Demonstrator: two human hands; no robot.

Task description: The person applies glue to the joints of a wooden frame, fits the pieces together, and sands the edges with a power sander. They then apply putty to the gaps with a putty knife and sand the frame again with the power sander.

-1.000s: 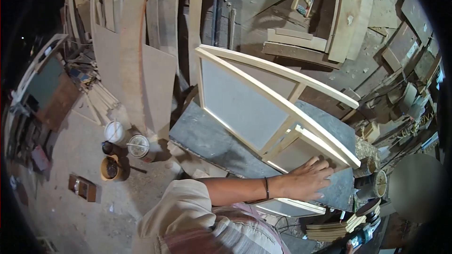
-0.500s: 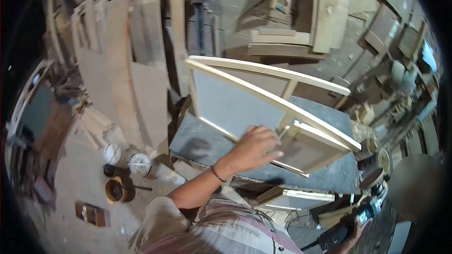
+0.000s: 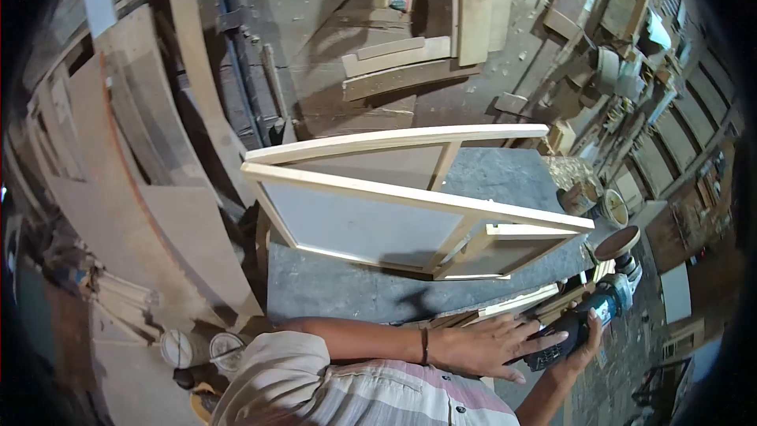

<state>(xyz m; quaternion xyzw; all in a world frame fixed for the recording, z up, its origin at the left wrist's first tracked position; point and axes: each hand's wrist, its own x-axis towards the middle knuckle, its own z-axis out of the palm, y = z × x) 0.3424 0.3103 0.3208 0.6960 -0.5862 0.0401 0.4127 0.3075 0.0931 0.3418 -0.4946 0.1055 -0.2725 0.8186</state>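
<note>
My right hand (image 3: 583, 343) is wrapped round the body of an angle grinder (image 3: 587, 315) with a round disc (image 3: 617, 243) at its far end. My left hand (image 3: 493, 345), with a dark band on the wrist, reaches across my shirt. Its fingers are spread at the grinder's dark rear end; whether they touch it I cannot tell. Beyond my hands, a pale wooden frame with grey panels (image 3: 355, 217) stands on edge on a grey-topped bench (image 3: 323, 288). A second framed part (image 3: 355, 136) angles away behind it, and a small hinged frame (image 3: 505, 256) sits at its right.
Long boards (image 3: 134, 158) lean at the left. White tubs (image 3: 183, 349) stand on the floor at lower left. Curved wood pieces (image 3: 410, 67) lie beyond the bench. Cans (image 3: 613, 207) and scrap wood are at the right.
My left hand has moved from over the frame to the grinder, its fingers now spread. The grinder and my right hand have come further into view as the head view turned right.
</note>
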